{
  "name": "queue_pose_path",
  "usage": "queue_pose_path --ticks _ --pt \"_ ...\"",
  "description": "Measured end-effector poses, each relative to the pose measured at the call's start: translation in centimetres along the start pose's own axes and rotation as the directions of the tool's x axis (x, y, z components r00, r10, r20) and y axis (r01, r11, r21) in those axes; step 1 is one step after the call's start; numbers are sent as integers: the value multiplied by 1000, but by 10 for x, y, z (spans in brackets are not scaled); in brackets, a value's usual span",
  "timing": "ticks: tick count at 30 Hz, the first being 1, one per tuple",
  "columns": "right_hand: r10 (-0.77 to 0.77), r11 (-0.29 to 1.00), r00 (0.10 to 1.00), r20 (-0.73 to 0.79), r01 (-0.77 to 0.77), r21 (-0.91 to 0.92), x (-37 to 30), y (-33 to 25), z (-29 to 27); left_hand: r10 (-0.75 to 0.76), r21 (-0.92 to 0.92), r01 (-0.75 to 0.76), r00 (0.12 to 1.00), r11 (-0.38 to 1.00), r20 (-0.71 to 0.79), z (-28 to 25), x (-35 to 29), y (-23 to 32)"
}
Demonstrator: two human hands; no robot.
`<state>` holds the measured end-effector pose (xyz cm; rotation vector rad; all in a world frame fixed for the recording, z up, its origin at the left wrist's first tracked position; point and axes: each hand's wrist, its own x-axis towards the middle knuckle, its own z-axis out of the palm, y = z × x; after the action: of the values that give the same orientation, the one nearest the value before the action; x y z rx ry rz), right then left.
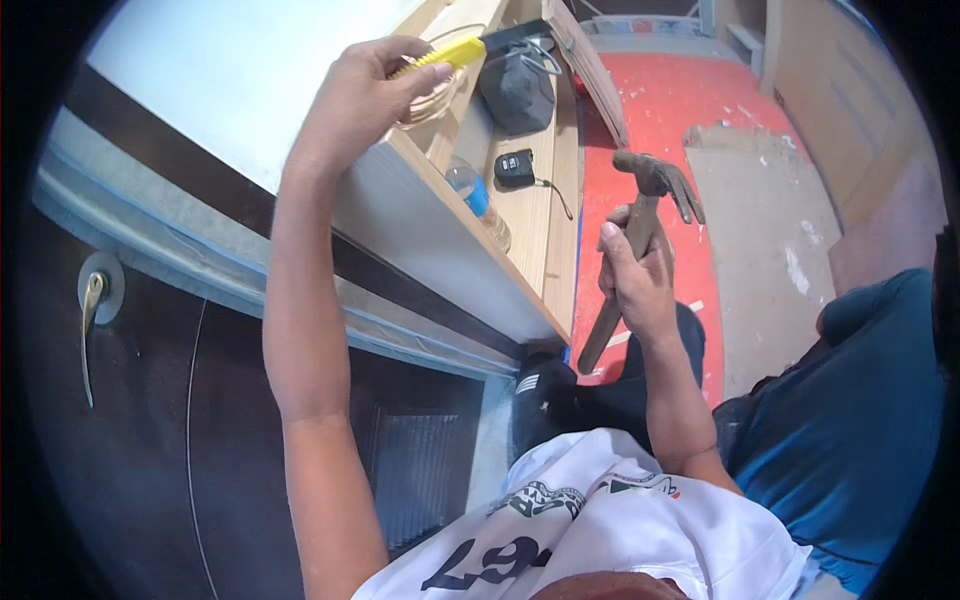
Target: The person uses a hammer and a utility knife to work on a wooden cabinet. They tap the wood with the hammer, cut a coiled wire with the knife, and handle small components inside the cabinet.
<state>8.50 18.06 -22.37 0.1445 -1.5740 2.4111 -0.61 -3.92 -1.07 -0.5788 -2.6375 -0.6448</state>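
A claw hammer (640,210) is gripped in my right hand (640,262), its head up and its wooden handle slanting down to the left. My left hand (375,85) holds the yellow handle (455,55) of a tool whose dark flat part (517,37) points to the right. Just below that hand lies a coil of pale strip (432,106) at the wooden cabinet's (470,245) top. Inside the cabinet are a dark bag (515,95), a black tape measure (514,168) with a cord, and a plastic bottle (478,200) with a blue label.
A dark door (140,370) with a brass-coloured handle (93,300) stands at the left. Red floor covering (660,90) and a worn brown board (765,240) lie to the right. Close by at lower right is teal cloth (850,420). A wooden panel (590,75) leans beyond the cabinet.
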Motion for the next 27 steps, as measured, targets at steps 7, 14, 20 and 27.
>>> queue_pose_path --ticks 7,14,20,27 --pt "-111 992 993 -43 113 61 1 9 2 152 383 -174 984 907 88 -42 5 -1" --pt "-224 962 975 1 221 159 47 -10 13 -4 680 -270 928 681 372 -61 -9 68" --pt "-102 984 988 119 83 155 35 20 35 223 650 -646 756 400 615 -53 -25 85" --pt "-110 906 982 156 34 422 24 26 71 132 602 -679 702 420 700 -80 -22 116"
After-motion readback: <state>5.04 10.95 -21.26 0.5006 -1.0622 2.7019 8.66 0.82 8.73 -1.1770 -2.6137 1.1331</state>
